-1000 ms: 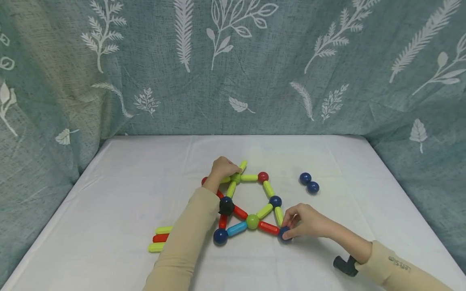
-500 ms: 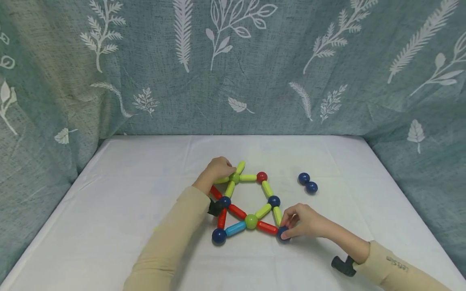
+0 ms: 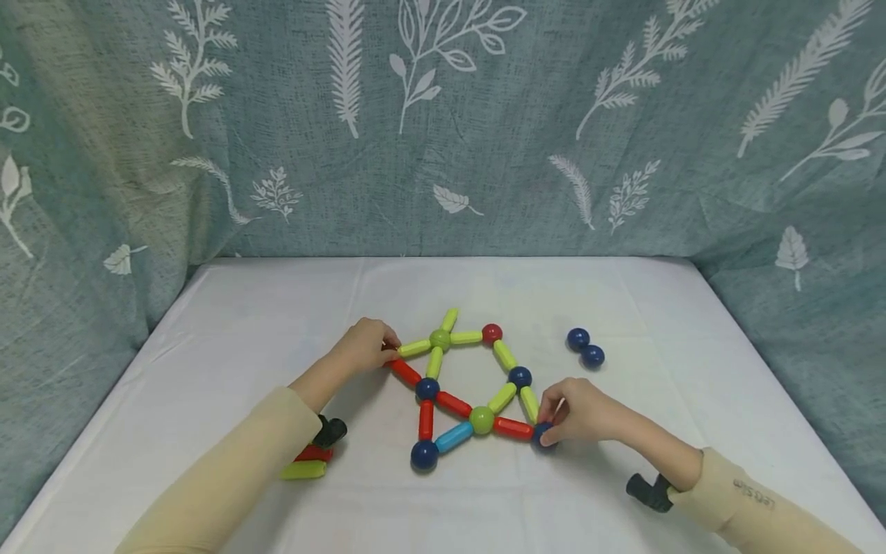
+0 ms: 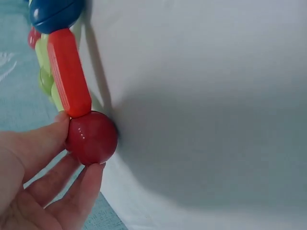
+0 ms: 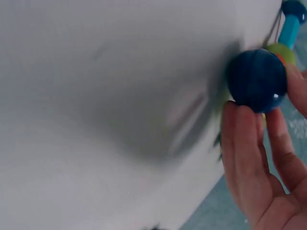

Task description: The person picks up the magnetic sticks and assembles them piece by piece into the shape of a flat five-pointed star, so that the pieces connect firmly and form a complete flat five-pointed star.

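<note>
A flat frame of coloured rods and balls lies on the white table. My left hand (image 3: 363, 346) pinches the red ball (image 4: 92, 138) at its left corner, mostly hidden in the head view. A red rod (image 3: 405, 373) and a yellow-green rod (image 3: 414, 349) lead away from that ball. At the opposite corner, my right hand (image 3: 583, 412) grips a dark blue ball (image 5: 256, 80) between thumb and fingers. A red rod (image 3: 514, 428) and a yellow-green rod (image 3: 529, 404) meet there. From the upper green ball (image 3: 440, 338), one yellow-green rod (image 3: 451, 318) sticks out with a free end.
Two loose dark blue balls (image 3: 585, 348) touch each other at the right. Loose rods, among them a yellow-green rod (image 3: 303, 470), lie at the left, partly covered by the left forearm. A patterned grey-green curtain (image 3: 443, 215) hangs behind the table (image 3: 554, 508).
My left hand has moved left and nearer, from beside the upper green ball to the red corner ball. The frame has shifted slightly. My right hand stays on its blue ball.
</note>
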A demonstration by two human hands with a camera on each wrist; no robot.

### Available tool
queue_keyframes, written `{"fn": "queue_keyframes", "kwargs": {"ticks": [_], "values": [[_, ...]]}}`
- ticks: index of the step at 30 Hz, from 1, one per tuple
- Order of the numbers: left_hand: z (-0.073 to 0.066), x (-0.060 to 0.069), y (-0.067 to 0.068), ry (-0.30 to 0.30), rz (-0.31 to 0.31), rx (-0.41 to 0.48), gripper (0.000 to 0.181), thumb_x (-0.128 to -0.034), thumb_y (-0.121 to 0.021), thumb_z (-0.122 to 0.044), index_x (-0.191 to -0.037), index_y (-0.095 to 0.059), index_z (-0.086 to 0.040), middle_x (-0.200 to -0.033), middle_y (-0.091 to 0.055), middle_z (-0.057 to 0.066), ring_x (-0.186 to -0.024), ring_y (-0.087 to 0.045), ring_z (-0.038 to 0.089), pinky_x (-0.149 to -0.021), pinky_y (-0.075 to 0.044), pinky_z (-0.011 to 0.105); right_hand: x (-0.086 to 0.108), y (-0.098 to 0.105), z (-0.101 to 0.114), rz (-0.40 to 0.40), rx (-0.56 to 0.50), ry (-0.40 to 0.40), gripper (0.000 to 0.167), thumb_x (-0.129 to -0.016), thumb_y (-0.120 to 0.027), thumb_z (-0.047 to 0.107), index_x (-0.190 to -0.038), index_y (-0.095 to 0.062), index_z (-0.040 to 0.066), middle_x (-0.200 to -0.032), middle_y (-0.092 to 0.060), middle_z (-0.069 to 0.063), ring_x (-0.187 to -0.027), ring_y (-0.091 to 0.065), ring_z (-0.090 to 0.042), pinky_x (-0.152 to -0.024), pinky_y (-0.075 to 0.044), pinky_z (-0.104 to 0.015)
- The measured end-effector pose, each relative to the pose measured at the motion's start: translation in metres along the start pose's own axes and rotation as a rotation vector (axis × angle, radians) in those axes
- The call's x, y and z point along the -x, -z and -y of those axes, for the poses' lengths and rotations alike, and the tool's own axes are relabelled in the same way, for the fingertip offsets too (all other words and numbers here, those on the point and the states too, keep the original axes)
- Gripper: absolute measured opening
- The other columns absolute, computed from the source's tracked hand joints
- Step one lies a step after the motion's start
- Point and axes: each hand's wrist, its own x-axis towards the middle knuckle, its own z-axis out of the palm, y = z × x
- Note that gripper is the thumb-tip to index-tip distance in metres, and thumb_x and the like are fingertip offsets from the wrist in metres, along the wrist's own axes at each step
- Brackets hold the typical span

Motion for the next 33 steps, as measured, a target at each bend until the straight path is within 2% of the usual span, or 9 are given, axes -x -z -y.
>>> {"fn": "queue_keyframes", "kwargs": {"ticks": [3,10,17,21,25,30,33], "values": [[-0.001,0.01,0.0,0.008,-0.017,0.016,0.014,-0.0804,-0.07,-0.01,-0.088,-0.071,0.001,-0.082,-0.067,0.007,-0.074,-0.057,0.017,-0.068,-0.048,0.031,-0.006,0.011,0.002,-0.029,0.053,-0.053,0.019,-0.065,-0.08,0.006,-0.073,-0.064,0.01,-0.076,-0.061,0.002,-0.068,-0.059,-0.012,-0.061,-0.05,-0.027],[-0.005,0.041,-0.004,0.013,-0.015,0.039,0.014,-0.0737,-0.076,-0.014,-0.07,-0.067,-0.004,-0.062,-0.059,-0.001,-0.058,-0.05,0.012,-0.055,-0.042,0.026,-0.037,0.035,-0.002,-0.135,0.154,-0.089,0.017,-0.067,-0.076,-0.003,-0.079,-0.067,0.004,-0.083,-0.065,-0.005,-0.076,-0.063,-0.019,-0.064,-0.052,-0.03],[-0.026,0.066,-0.021,-0.028,-0.015,0.124,0.028,-0.0697,-0.079,-0.017,-0.057,-0.055,-0.009,-0.05,-0.048,-0.005,-0.05,-0.041,0.009,-0.047,-0.035,0.021,-0.07,0.049,-0.003,-0.216,0.212,-0.142,0.019,-0.07,-0.071,-0.01,-0.087,-0.068,-0.002,-0.091,-0.066,-0.015,-0.082,-0.062,-0.024,-0.071,-0.051,-0.033],[-0.041,0.073,-0.029,-0.059,0.012,0.165,0.032,-0.0694,-0.08,-0.017,-0.056,-0.051,-0.009,-0.048,-0.046,-0.005,-0.047,-0.04,0.008,-0.045,-0.033,0.019,-0.08,0.056,-0.004,-0.221,0.212,-0.138,0.022,-0.071,-0.069,-0.011,-0.091,-0.068,-0.003,-0.096,-0.065,-0.017,-0.087,-0.062,-0.027,-0.075,-0.05,-0.035],[-0.05,0.075,-0.032,-0.069,0.025,0.149,0.033,-0.0693,-0.08,-0.018,-0.057,-0.051,-0.01,-0.048,-0.046,-0.005,-0.046,-0.042,0.008,-0.045,-0.033,0.019,-0.085,0.061,-0.008,-0.202,0.221,-0.109,0.023,-0.071,-0.069,-0.011,-0.092,-0.069,-0.003,-0.096,-0.066,-0.017,-0.09,-0.061,-0.029,-0.079,-0.049,-0.038],[-0.05,0.08,-0.029,-0.076,0.043,0.102,0.033,-0.0726,-0.078,-0.022,-0.059,-0.05,-0.01,-0.049,-0.045,-0.004,-0.046,-0.04,0.008,-0.044,-0.032,0.019,-0.087,0.064,-0.011,-0.174,0.203,-0.066,0.021,-0.071,-0.07,-0.009,-0.091,-0.069,-0.002,-0.093,-0.067,-0.015,-0.09,-0.062,-0.029,-0.081,-0.048,-0.038],[-0.046,0.084,-0.021,-0.076,0.122,0.081,0.025,-0.0773,-0.073,-0.027,-0.067,-0.058,-0.01,-0.055,-0.051,-0.003,-0.053,-0.047,0.011,-0.051,-0.038,0.023,-0.088,0.065,-0.013,-0.163,0.175,-0.063,0.021,-0.073,-0.07,-0.007,-0.093,-0.069,-0.001,-0.095,-0.067,-0.015,-0.091,-0.062,-0.029,-0.08,-0.049,-0.037]]}}
